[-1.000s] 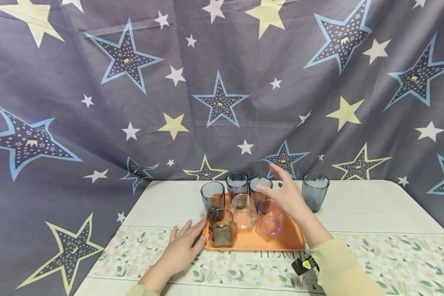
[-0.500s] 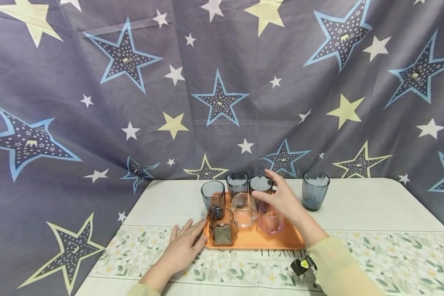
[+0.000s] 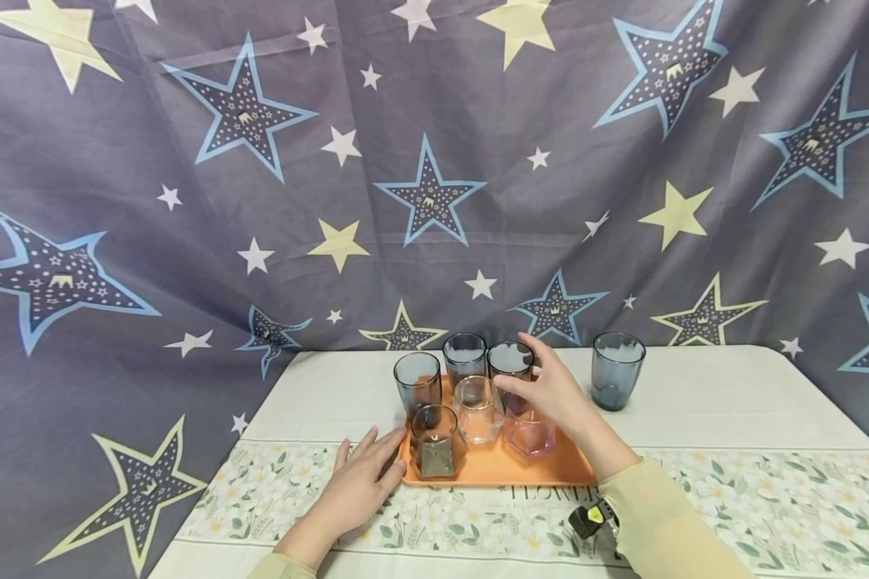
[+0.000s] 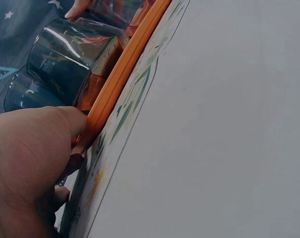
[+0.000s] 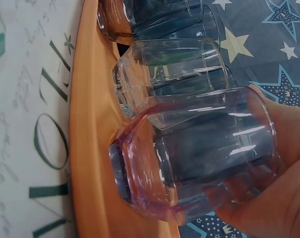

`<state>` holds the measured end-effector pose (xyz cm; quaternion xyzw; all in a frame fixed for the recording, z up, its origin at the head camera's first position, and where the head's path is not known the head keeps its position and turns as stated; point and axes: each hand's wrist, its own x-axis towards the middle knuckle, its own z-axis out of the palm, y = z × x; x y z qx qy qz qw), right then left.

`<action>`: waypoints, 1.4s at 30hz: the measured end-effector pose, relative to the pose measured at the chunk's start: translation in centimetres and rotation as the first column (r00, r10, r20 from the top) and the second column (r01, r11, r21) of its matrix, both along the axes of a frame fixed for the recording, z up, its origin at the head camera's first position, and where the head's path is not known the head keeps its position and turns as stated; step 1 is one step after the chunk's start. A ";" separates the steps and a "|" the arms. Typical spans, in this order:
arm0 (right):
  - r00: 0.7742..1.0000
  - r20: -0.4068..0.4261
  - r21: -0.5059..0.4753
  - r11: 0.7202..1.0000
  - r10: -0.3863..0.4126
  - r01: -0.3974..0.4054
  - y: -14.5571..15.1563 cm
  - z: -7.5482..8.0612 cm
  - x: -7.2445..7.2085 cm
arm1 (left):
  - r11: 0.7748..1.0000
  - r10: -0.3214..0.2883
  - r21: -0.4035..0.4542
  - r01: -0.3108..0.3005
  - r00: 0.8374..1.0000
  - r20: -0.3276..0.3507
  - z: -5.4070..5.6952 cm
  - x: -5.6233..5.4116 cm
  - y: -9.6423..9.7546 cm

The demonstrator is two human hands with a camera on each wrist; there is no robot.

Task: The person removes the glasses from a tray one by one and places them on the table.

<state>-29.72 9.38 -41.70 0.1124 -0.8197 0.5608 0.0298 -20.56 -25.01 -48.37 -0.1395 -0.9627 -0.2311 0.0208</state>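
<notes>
My left hand (image 3: 362, 486) lies at the left edge of an orange tray (image 3: 492, 474), its fingers spread and fairly straight; in the left wrist view the thumb (image 4: 71, 121) touches the rim. My right hand (image 3: 553, 394) grips a blue-grey glass (image 3: 507, 354) at the tray's back right, thumb in front and a finger behind its rim. Just in front stands a pink-tinted glass (image 3: 529, 438), which in the right wrist view overlaps the right fingers. A clear faceted glass (image 3: 478, 418), a smoky square-based glass (image 3: 434, 450) and two more blue-grey glasses (image 3: 417, 382) share the tray.
Another blue-grey glass (image 3: 618, 374) stands on the table, right of the tray. A floral cloth (image 3: 753, 507) covers the table, and a star-patterned curtain (image 3: 434, 104) hangs close behind its back edge. The right wrist carries a small black device (image 3: 586, 521).
My right hand has moved down and slightly left, from above the back-right blue-grey glass to a hold on it. The left hand has stayed at the tray's edge.
</notes>
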 end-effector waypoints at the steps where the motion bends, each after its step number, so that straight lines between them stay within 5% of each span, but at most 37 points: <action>1: 1.000 0.004 0.002 1.000 -0.004 0.004 0.0 0.0 0.0 | 1.000 0.001 -0.002 -0.001 1.000 -0.003 0.0 0.0 0.0; 42: 0.995 0.025 0.012 0.996 -0.093 0.093 0.4 -0.4 -0.1 | 1.000 0.013 -0.004 -0.013 1.000 0.025 -0.2 -0.2 0.1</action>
